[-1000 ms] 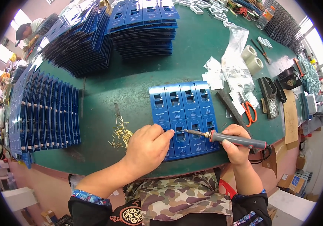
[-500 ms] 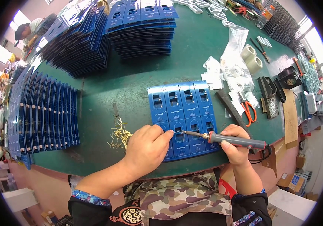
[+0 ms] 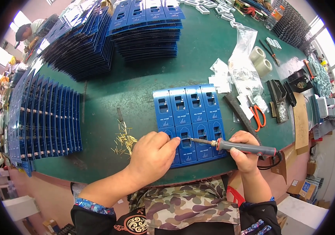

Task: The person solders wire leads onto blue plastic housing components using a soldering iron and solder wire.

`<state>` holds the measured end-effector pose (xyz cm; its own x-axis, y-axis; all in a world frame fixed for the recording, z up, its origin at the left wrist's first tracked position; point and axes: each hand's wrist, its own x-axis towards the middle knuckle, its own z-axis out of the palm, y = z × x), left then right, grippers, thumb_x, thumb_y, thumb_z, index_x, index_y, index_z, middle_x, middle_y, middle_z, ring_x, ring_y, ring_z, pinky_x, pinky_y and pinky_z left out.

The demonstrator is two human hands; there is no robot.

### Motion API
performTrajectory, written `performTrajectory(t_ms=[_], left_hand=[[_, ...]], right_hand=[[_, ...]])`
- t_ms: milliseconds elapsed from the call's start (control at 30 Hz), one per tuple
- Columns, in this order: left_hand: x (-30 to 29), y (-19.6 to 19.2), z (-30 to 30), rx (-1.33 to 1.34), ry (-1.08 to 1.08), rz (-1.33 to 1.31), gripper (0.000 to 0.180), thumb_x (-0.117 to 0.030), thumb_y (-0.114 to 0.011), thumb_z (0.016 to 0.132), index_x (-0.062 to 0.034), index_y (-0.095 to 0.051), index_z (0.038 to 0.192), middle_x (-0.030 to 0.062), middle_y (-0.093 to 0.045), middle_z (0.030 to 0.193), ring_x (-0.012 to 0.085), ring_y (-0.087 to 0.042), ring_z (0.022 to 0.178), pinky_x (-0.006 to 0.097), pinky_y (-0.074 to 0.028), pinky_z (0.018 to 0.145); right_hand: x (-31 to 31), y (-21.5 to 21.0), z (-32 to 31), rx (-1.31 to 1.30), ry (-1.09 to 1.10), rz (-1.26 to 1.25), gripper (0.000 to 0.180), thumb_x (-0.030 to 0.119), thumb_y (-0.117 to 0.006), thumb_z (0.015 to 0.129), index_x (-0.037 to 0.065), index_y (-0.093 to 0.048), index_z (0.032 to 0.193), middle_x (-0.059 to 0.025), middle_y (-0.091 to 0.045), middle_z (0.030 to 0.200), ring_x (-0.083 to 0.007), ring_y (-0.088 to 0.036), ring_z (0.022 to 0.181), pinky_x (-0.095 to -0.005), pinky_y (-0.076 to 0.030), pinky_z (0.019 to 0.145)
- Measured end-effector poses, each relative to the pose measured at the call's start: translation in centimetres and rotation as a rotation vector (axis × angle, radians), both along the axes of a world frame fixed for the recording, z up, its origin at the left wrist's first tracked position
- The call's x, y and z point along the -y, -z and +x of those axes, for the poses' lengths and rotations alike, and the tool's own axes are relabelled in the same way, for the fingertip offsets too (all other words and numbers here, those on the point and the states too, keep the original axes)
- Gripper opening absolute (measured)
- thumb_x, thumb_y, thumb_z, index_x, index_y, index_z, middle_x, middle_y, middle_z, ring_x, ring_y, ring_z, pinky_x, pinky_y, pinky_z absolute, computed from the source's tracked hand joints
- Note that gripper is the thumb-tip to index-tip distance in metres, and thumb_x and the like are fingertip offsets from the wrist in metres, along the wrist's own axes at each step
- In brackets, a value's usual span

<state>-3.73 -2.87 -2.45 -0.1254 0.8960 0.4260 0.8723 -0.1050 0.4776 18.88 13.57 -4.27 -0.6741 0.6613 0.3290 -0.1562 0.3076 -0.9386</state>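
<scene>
A blue circuit board panel [image 3: 189, 151], divided into several sections with cutouts, lies flat on the green table in front of me. My right hand [image 3: 246, 156] grips a soldering iron [image 3: 243, 147] with a dark grey handle. Its metal tip points left and meets the panel beside a cutout in the near row. My left hand [image 3: 151, 152] rests over the panel's near left corner, thumb and forefinger pinched close to the iron's tip. Whatever those fingertips hold is too small to make out. Left of this hand lies a loose pile of thin brass-coloured pins [image 3: 124, 141].
Tall stacks of blue panels [image 3: 146, 39] stand at the back left, with a row of upright panels [image 3: 46, 117] at the left. To the right lie orange-handled scissors [image 3: 258, 117], a dark bar [image 3: 239, 111], tape rolls [image 3: 262, 64], a plastic bag [image 3: 243, 70] and a black box [image 3: 279, 98].
The soldering iron's tip has shifted very slightly down. My left hand has barely moved, and the panel lies where it was.
</scene>
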Motion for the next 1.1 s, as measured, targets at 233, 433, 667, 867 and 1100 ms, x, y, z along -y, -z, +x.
performTrajectory(t_ms=[233, 433, 667, 867, 1100], left_hand=[[-0.03, -0.1, 0.04, -0.008, 0.0, -0.02, 0.025, 0.002, -0.069, 0.07, -0.0036, -0.065, 0.095, 0.0066, -0.056, 0.076, 0.0253, -0.054, 0.064, 0.036, -0.044, 0.054], [-0.04, 0.06, 0.09, -0.01, 0.001, -0.02, 0.025, 0.002, -0.069, 0.07, -0.0034, -0.066, 0.095, 0.0065, -0.055, 0.076, 0.0252, -0.053, 0.064, 0.036, -0.044, 0.054], [0.03, 0.07, 0.05, 0.003, -0.006, 0.003, 0.025, 0.002, -0.069, 0.071, -0.003, -0.066, 0.095, 0.0065, -0.055, 0.075, 0.0253, -0.053, 0.063, 0.036, -0.043, 0.054], [0.05, 0.05, 0.0, -0.005, -0.003, -0.005, 0.025, 0.002, -0.069, 0.071, -0.0027, -0.065, 0.095, 0.0066, -0.056, 0.075, 0.0253, -0.054, 0.064, 0.036, -0.044, 0.055], [0.0, 0.1, 0.03, -0.008, -0.002, -0.006, 0.025, 0.002, -0.069, 0.071, -0.0027, -0.065, 0.095, 0.0066, -0.056, 0.076, 0.0251, -0.053, 0.064, 0.036, -0.044, 0.055]], right_hand=[[0.01, -0.17, -0.17, -0.003, 0.011, 0.026, 0.02, 0.007, -0.069, 0.073, -0.005, -0.063, 0.089, -0.0129, -0.062, 0.079, -0.0203, -0.057, 0.068, -0.0314, -0.046, 0.061], [-0.03, -0.3, -0.17, 0.001, -0.002, 0.035, 0.021, 0.006, -0.069, 0.072, -0.005, -0.063, 0.088, -0.0127, -0.061, 0.078, -0.0199, -0.057, 0.067, -0.031, -0.046, 0.061], [-0.1, -0.29, -0.1, 0.002, 0.015, 0.043, 0.021, 0.005, -0.069, 0.07, -0.004, -0.063, 0.088, -0.012, -0.061, 0.076, -0.0195, -0.057, 0.064, -0.0308, -0.045, 0.06], [-0.04, -0.33, -0.39, -0.002, 0.002, 0.08, 0.021, 0.004, -0.069, 0.069, -0.004, -0.063, 0.088, -0.0119, -0.062, 0.076, -0.0198, -0.057, 0.064, -0.0308, -0.046, 0.059], [-0.04, -0.39, -0.48, 0.004, -0.011, 0.112, 0.021, 0.005, -0.07, 0.069, -0.003, -0.063, 0.088, -0.0123, -0.063, 0.076, -0.0201, -0.058, 0.063, -0.0306, -0.046, 0.059]])
